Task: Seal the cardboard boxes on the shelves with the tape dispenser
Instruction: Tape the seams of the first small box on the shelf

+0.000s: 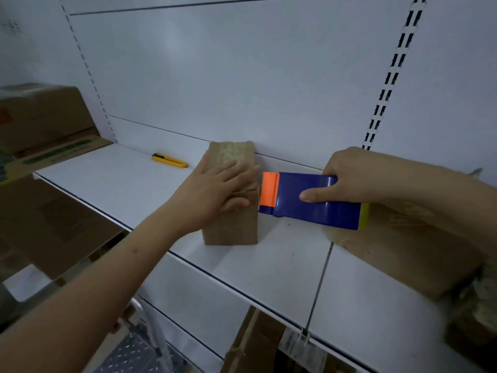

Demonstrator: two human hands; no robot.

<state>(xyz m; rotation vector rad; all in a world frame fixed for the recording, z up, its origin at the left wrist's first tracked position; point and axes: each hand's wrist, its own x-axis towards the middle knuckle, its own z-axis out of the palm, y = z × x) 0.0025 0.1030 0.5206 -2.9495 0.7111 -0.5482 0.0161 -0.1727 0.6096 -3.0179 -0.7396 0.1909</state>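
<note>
A small brown cardboard box [231,227] stands on the white shelf [282,254], with clear tape across its top. My left hand [215,189] lies flat on the box top with the fingers straight, pressing it down. My right hand [349,176] grips a blue tape dispenser [317,201] with an orange cutter end. The orange end touches the box's upper right edge. A second, larger cardboard box [408,249] lies on the shelf at the right, partly under my right forearm.
A yellow utility knife [169,160] lies at the back of the shelf, left of the small box. More cardboard boxes [43,122] are stacked at far left. Open cartons [255,345] stand on the level below. The white back panel has slotted uprights [390,84].
</note>
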